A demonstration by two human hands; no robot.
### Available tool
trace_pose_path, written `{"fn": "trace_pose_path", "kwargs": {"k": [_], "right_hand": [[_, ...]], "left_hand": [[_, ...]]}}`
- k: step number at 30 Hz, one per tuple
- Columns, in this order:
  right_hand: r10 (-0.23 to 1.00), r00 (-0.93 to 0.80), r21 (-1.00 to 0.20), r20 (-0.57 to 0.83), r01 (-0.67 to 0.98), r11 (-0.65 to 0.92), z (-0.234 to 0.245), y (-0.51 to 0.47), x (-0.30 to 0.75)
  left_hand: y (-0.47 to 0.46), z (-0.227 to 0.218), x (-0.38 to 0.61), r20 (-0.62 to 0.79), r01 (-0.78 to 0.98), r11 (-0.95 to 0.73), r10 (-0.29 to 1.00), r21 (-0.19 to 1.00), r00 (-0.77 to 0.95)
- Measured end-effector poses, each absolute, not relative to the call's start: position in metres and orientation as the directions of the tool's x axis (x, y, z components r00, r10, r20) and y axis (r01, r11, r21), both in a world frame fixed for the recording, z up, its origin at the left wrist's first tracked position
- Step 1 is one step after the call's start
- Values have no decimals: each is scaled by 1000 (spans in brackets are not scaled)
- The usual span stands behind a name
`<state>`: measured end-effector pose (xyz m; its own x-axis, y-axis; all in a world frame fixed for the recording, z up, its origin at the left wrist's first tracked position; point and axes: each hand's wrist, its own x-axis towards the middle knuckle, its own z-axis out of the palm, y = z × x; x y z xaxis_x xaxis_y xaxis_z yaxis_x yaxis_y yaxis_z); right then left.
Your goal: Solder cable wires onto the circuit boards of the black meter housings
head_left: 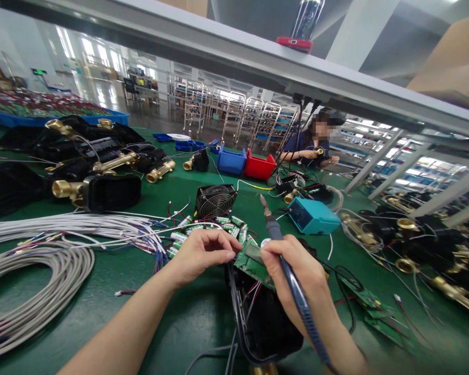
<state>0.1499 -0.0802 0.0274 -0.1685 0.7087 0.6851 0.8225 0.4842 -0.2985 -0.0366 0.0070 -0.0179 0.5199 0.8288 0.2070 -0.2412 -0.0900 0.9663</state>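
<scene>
- Circuit board (254,266): between the hands, above the open black housing (273,328). Probably light, stiff, fragile; best held by its edges, sparing the thin wires (255,288) below.
- Left hand (207,249): fingertips close at board's left edge; cannot tell whether they pinch it.
- Right hand (303,265): grip clamped on soldering iron (296,289), tip raised.
- Green-and-white cylinders (234,227) and fan (216,202) crowd the table (187,317) beyond.

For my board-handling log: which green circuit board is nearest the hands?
The green circuit board between the left hand and the right hand; the other boards lie on the bench, at the picture's right.
</scene>
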Motion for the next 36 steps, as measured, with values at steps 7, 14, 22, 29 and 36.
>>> {"fn": "trace_pose_path", "kwargs": {"k": [7, 14, 22, 29, 36], "right_hand": [[581, 441, -725, 684, 321, 609, -2, -86, 168], [425, 674, -745, 605, 289, 602, -11, -88, 167], [569, 70, -468, 819, 655, 593, -3, -94, 164], [691, -367, -36, 623, 869, 494, 28, -79, 149], [700, -420, 3, 577, 859, 512, 22, -73, 146]], "left_hand": [[8, -17, -41, 244, -192, -164, 803, 968, 544], [10, -14, -42, 252, -156, -198, 777, 968, 577], [11, -11, -39, 269, -145, -226, 783, 963, 561], [10, -12, -39, 304, -179, -246, 774, 953, 555], [8, -11, -40, 304, -195, -234, 771, 952, 560]]}}
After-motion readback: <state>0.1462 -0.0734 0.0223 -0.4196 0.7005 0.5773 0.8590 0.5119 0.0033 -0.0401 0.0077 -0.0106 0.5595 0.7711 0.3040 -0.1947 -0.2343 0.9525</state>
